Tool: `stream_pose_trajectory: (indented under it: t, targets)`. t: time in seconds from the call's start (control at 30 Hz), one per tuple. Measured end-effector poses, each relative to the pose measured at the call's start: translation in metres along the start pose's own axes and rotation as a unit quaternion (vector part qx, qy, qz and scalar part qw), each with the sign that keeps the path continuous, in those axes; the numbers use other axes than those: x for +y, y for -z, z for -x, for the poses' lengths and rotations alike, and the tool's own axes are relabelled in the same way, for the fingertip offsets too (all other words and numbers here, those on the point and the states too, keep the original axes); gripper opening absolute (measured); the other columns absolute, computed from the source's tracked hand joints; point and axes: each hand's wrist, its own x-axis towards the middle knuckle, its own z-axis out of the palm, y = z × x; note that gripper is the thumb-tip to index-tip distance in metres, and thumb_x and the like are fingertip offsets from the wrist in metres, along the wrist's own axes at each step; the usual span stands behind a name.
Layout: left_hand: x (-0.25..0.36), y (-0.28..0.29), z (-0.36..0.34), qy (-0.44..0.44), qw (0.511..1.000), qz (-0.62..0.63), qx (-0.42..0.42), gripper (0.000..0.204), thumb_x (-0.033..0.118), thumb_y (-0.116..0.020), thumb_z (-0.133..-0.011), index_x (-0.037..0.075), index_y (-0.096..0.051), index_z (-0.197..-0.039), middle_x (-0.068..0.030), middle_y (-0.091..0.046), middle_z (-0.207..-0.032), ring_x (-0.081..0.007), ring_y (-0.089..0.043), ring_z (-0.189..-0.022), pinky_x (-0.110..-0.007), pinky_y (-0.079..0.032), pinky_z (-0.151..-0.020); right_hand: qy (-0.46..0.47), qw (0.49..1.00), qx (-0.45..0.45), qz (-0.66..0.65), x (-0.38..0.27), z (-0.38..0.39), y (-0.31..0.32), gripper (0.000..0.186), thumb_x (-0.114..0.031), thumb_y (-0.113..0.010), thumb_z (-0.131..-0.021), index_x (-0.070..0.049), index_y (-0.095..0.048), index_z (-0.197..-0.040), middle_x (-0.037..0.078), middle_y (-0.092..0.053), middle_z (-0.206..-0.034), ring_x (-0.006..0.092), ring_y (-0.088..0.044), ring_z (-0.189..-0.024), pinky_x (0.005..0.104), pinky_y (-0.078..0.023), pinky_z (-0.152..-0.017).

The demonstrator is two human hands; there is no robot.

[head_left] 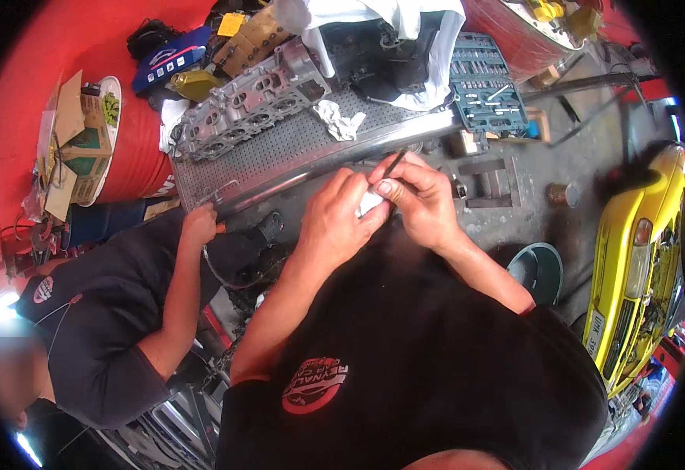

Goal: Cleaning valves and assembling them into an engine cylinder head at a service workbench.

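Note:
My two hands meet just below the front edge of a perforated metal bench (358, 137). My left hand (338, 215) is closed around a small white item (368, 202), perhaps cloth or paper, mostly hidden by my fingers. My right hand (425, 204) pinches a short, thin dark rod (394, 163) right against that white item, its thumb bent over it. On the bench above them lie an aluminium cylinder head (241, 102) and a crumpled white rag (338, 117).
A co-worker (115, 313) crouches at left, a hand (197, 227) at the bench. An open socket set (487, 90) lies top right. A dark basin (534, 266), metal stand (487, 188) and yellow car front (632, 266) are at right; red drum (139, 141) with cartons at left.

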Motion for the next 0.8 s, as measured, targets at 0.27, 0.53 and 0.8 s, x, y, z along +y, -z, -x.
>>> stream_pose_trajectory:
  t: [0.27, 0.53, 0.8]
  targets:
    - [-0.014, -0.008, 0.015, 0.262, 0.645, 0.71, -0.104, 0.023, 0.019, -0.067, -0.092, 0.003, -0.061, -0.107, -0.0066, -0.065, -0.088, -0.0156, -0.064, -0.072, -0.029, -0.053, -0.065, -0.093, 0.979, -0.112, -0.143, -0.006, -0.01, 0.002, 0.013, -0.009, -0.062, -0.098, 0.001, -0.07, -0.095, 0.004, -0.061, -0.094, 0.0121, -0.058, -0.087, 0.0277, -0.047, -0.081]
    - [0.007, -0.014, 0.024, 0.119, 0.988, -0.075, -0.068, 0.023, 0.022, -0.062, -0.095, 0.003, -0.054, -0.107, -0.0154, -0.065, -0.091, -0.0302, -0.068, -0.079, -0.041, -0.055, -0.061, -0.021, 0.988, -0.064, 0.14, 0.0, -0.006, -0.007, 0.025, -0.019, -0.064, -0.098, 0.002, -0.065, -0.084, 0.009, -0.055, -0.077, 0.0187, -0.054, -0.07, 0.0335, -0.043, -0.065]
    - [0.02, -0.003, 0.026, 0.269, 0.911, 0.311, -0.029, 0.025, 0.027, -0.061, -0.099, 0.003, -0.06, -0.107, -0.0127, -0.065, -0.081, -0.0206, -0.066, -0.069, -0.035, -0.054, -0.062, -0.016, 0.997, -0.038, 0.063, -0.002, -0.008, -0.004, 0.026, -0.021, -0.061, -0.1, 0.001, -0.065, -0.087, 0.005, -0.056, -0.077, 0.0161, -0.053, -0.073, 0.0311, -0.043, -0.069]
